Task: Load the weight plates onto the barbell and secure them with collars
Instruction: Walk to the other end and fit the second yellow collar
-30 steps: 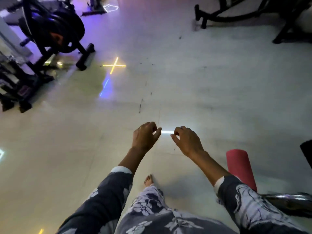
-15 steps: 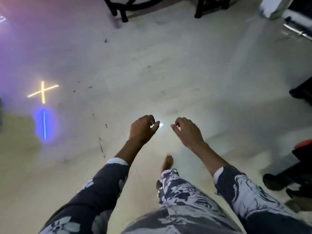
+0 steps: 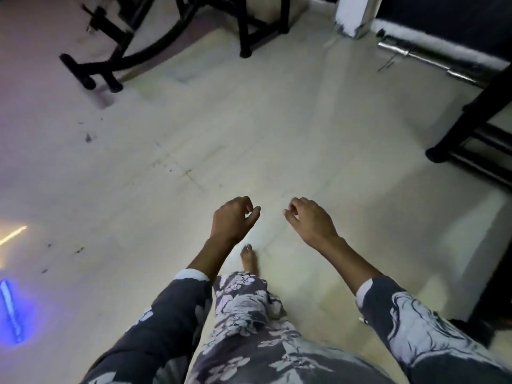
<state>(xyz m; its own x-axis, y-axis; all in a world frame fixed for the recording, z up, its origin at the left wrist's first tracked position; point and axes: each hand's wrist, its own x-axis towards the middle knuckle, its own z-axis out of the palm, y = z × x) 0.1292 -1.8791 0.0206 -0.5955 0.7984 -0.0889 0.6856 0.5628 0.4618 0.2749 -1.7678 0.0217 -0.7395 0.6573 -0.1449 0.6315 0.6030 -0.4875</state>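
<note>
Both hands are held out over the pale tiled floor point(image 3: 277, 128), curled loosely and grasping nothing: the left hand point(image 3: 232, 219) and right hand point(image 3: 311, 220) are kept free, probably for a pick-up not yet begun. A bare foot point(image 3: 249, 259) is planted below them. Farther off, the chrome steel barbell point(image 3: 432, 63) is laid along the floor's far right edge, unloaded. No plates or collars are visible.

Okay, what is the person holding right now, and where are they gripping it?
Nothing. The left hand and the right hand are loosely curled and empty above the floor.
</note>
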